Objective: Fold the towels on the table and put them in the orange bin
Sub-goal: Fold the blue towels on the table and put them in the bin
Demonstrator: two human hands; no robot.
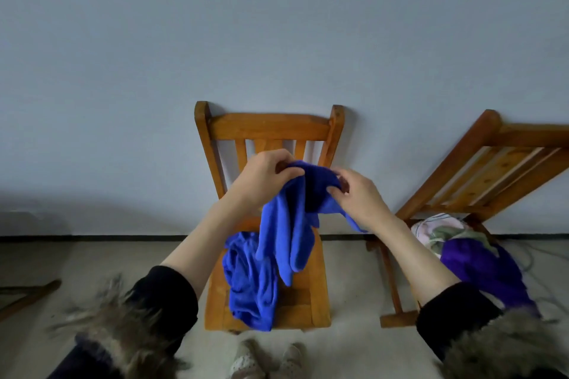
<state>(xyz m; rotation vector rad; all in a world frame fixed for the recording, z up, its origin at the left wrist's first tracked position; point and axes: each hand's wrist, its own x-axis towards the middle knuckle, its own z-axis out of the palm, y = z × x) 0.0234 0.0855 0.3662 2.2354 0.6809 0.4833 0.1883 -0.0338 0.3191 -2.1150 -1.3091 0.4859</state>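
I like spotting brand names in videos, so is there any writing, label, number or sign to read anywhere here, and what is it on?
None: no readable text shows.
The blue towel held up by the left hand and the right hand shows no tag.
The wooden chair, the wall and the clothes pile carry no writing.

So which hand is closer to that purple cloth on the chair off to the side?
Right. The right hand grips the raised blue towel on the side toward the purple cloth. The left hand grips the towel's other end, farther from that chair.
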